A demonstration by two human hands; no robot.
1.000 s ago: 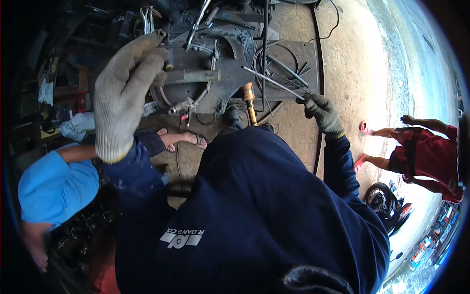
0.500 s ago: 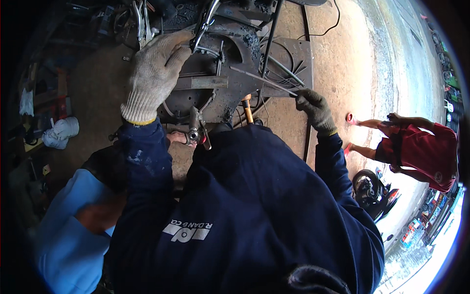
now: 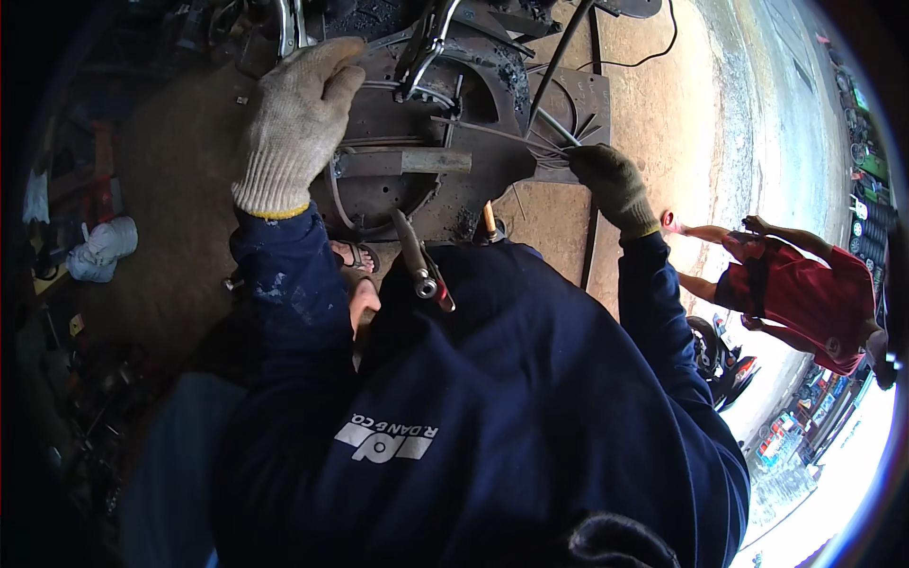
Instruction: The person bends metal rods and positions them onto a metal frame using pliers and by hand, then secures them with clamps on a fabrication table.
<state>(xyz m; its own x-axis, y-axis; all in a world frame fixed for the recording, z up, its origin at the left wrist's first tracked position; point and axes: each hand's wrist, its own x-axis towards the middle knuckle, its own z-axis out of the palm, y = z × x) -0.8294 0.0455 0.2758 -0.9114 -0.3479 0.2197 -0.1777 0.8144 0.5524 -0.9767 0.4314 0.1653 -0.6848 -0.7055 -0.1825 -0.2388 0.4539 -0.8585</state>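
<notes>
My left hand, in a white knit glove, is above the left side of a dark metal workpiece. Its thumb and forefinger are apart with nothing seen between them; the other fingers are partly hidden. Locking pliers rise just behind it, and a second pair of locking pliers stands to its right over a curved bar. My right hand, in a dark glove, is closed on the end of a thin metal rod, which reaches left across the workpiece. A flat metal bar lies across the cut-out.
A plier-like tool with a red lever juts toward my lap. Near it are a sandalled foot and a wooden handle. A person in red stands at right by a motorcycle. White cloth lies at left.
The view has shifted. My left hand now sits farther from the second pliers. The rod's far end has swung up slightly, and my right hand still grips it. The person in light blue has mostly left view.
</notes>
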